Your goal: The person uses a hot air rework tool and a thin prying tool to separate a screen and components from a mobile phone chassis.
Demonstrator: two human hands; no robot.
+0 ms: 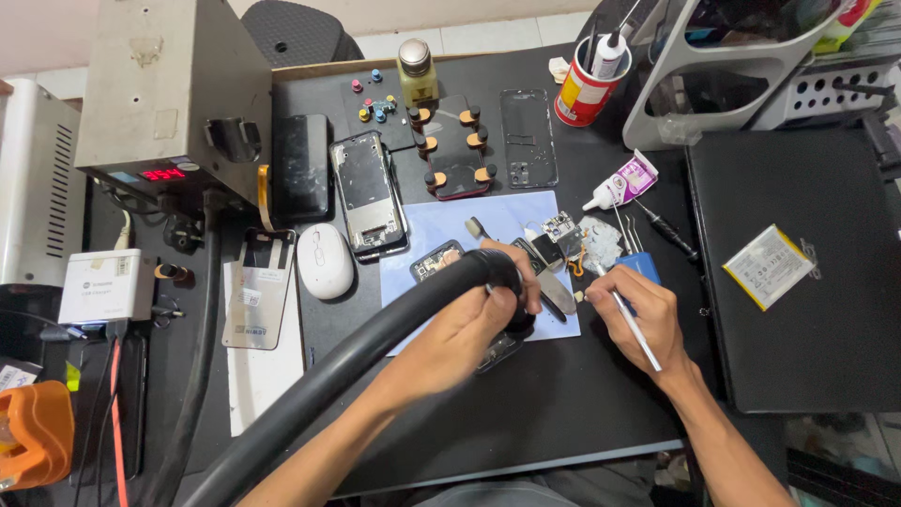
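At nine o'clock on the dark tabletop (526, 413) stands a boxy grey metal machine (174, 89) with a red display, and below it a small white box (105, 286). A thick, smooth black rubber hose (319, 390) sweeps up from seven o'clock toward the centre. Beside it lie a glossy silver phone back panel (258, 286) and an oval white mouse (325, 260). Above these, near eleven o'clock, sit a black slab-like phone (300, 167) and an opened phone frame (368, 192) with bare metal inside.

At the centre, the left hand (469, 329) is wrapped around the hose's curved end, fingers clenched on it, pressing it down over a small dark phone part (436, 260) on a pale blue sheet of paper (441, 230). At twelve o'clock a black clamp jig (455, 145) with round tan knobs holds a phone, next to a clear rectangular back cover (527, 138) and a red cylindrical cup (584, 89) of tools.

Toward three o'clock, the right hand (643, 314) pinches a thin white rod-like tool (636, 330), its tip at the paper's right edge, near small circuit boards (556, 230). A white and purple glue tube (624, 181) lies above. Farther right, a flat yellow-edged battery (768, 266) rests on a matte black closed laptop (798, 272).
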